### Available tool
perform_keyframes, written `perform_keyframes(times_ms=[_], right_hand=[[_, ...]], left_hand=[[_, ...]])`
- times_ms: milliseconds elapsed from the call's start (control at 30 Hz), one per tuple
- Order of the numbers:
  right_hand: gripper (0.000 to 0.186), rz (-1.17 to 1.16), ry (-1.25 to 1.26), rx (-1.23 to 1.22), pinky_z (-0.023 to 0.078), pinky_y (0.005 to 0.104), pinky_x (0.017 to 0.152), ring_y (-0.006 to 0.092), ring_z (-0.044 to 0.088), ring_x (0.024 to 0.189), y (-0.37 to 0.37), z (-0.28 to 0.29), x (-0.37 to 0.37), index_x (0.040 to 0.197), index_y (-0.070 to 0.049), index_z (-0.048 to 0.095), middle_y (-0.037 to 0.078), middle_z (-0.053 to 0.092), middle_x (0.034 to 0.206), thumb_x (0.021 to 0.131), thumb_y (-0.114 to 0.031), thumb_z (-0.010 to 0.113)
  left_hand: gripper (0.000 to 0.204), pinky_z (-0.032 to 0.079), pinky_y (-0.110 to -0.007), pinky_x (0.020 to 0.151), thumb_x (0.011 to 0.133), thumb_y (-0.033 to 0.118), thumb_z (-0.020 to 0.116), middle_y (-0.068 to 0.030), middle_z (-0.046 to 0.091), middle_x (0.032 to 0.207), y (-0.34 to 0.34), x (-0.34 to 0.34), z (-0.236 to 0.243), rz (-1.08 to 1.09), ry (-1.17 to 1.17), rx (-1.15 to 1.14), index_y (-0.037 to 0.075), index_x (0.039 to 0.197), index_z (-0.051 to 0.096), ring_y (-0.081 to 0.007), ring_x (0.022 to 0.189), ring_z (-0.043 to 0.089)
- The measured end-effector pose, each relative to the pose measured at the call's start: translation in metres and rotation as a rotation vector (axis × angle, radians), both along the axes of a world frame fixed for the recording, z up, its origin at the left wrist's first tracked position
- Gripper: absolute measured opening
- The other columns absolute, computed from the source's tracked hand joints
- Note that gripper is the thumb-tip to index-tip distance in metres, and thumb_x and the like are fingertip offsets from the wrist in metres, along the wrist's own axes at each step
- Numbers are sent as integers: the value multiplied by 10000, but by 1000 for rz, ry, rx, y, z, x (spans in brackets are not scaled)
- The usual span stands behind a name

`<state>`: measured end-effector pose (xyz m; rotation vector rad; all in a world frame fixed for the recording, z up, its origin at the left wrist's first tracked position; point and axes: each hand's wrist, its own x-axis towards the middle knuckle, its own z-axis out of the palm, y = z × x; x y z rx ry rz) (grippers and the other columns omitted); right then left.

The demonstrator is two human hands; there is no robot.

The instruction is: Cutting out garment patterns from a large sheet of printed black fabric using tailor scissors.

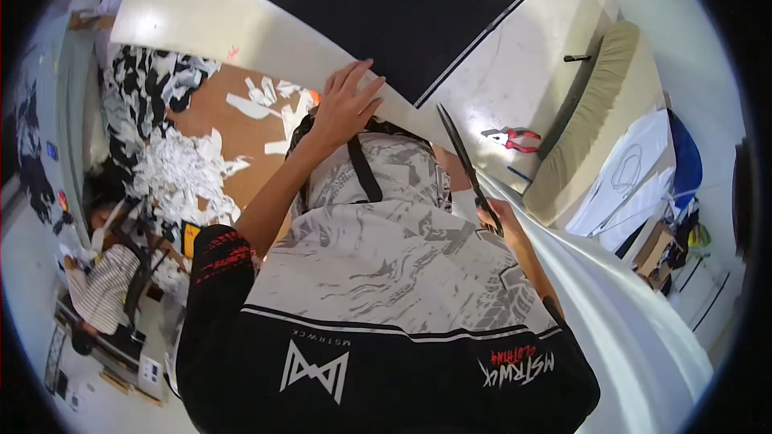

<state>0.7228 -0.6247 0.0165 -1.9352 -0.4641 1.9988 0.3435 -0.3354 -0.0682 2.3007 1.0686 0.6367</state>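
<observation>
A large black sheet (386, 12), probably fabric, lies on the white table, with a pale strip along its right edge and a corner pointing toward me. My left hand (347, 104) is open, its spread fingers resting at the table's near edge by the sheet's lower left side. In my right hand (500, 215), low by my right side, are long dark scissors (461, 145). Their handles sit in my fingers, and the blades point up toward the table edge, close to the sheet's corner. The blades look closed together.
Red-handled pliers (515, 139) lie on the table (474, 80), beside a long beige padded cushion (591, 124). White and black scraps (181, 169) are heaped on the brown floor at left. Another person (108, 285) is at the lower left. White cloth (611, 329) hangs at right.
</observation>
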Motion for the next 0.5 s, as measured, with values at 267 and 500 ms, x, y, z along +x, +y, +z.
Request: perform_keyframes(times_ms=[267, 500], right_hand=[[232, 318, 148, 8, 432, 279, 550, 106, 600, 608, 70, -22, 1, 903, -78, 616, -13, 591, 705, 1001, -254, 730], [232, 346, 237, 48, 374, 252, 544, 59, 518, 605, 108, -13, -19, 922, -63, 697, -55, 549, 711, 987, -279, 750]], left_hand=[[421, 601, -282, 759, 1022, 283, 730, -92, 761, 1086, -48, 34, 33, 418, -460, -1490, -33, 1298, 689, -150, 855, 726], [261, 527, -264, 615, 999, 258, 754, -28, 712, 926, -50, 49, 17, 726, -710, -1590, 39, 1138, 734, -102, 661, 640]])
